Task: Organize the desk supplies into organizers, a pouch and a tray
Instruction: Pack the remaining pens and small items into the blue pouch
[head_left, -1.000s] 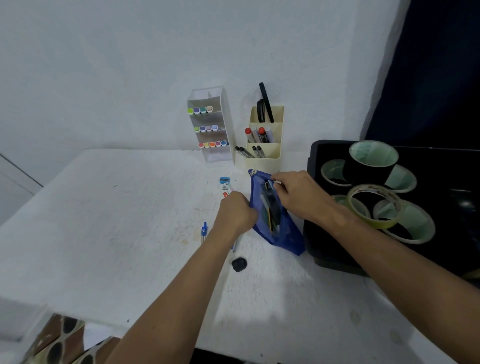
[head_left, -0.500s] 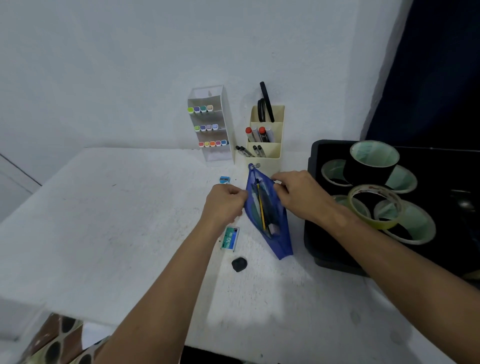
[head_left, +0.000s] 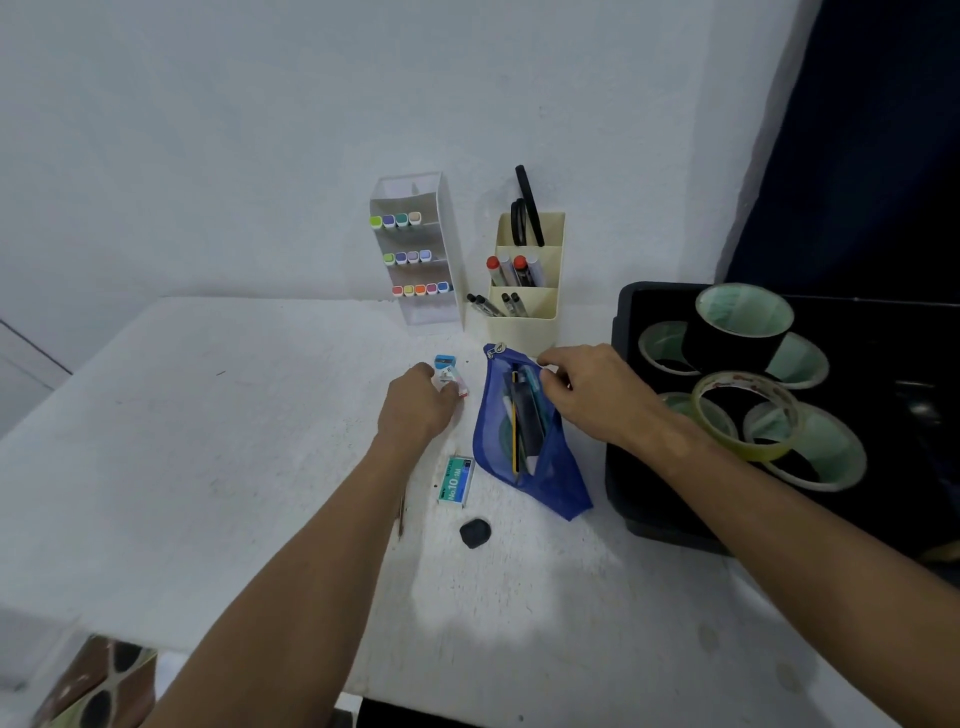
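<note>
A blue mesh pouch (head_left: 550, 467) lies on the white desk (head_left: 208, 467) with pens and a pencil inside. My right hand (head_left: 597, 400) pinches the pouch's upper right edge and holds its mouth apart. Left of the pouch, my left hand (head_left: 418, 405) closes its fingers on a small white eraser with a red end (head_left: 453, 382). A blue sharpener (head_left: 445, 360) sits just beyond the eraser. Nearer me lie a green staples box (head_left: 457, 480) and a black lump (head_left: 475, 532).
A clear marker organizer (head_left: 436, 312) and a cream pen organizer (head_left: 540, 325) stand against the back wall. A black tray (head_left: 623, 467) with several tape rolls (head_left: 748, 415) sits at the right. A thin stick (head_left: 401, 514) lies beside my left forearm.
My left hand let go of the pouch's left edge and moved left and away to the small eraser. The staples box came into view. My right hand stayed on the pouch.
</note>
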